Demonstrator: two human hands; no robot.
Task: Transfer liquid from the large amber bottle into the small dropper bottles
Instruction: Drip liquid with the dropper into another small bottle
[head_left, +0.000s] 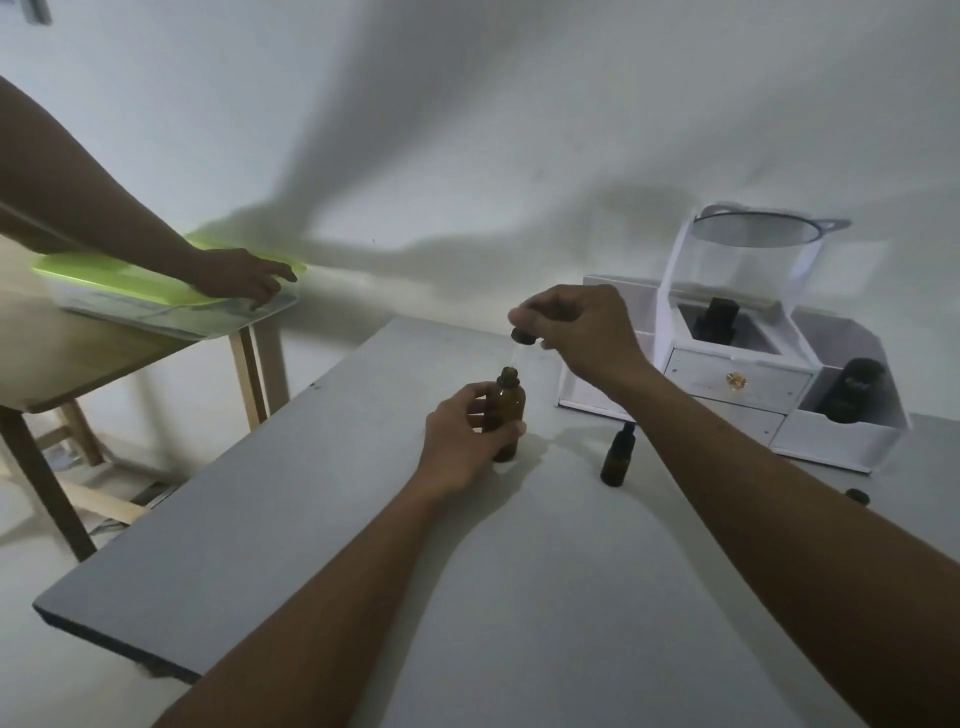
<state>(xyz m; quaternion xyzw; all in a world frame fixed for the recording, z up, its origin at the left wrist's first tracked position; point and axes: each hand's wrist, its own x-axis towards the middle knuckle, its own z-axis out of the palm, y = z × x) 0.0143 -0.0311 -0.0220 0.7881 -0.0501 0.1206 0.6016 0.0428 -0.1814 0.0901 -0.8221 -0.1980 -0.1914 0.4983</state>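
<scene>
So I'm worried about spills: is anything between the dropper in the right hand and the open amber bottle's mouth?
Nothing visible. The right hand holds the dropper just above the amber bottle, whose neck is uncapped. The left hand grips only the bottle's body, below the mouth.

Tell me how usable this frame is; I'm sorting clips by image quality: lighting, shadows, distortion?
Head view: dim, greyish light; broad soft shadows of arms fan across the wall; wide-angle lens bends the table edges; the amber bottle in the left hand reads clearly, but the dropper held by the right hand is dark and its glass tube barely visible; no glare.
</scene>
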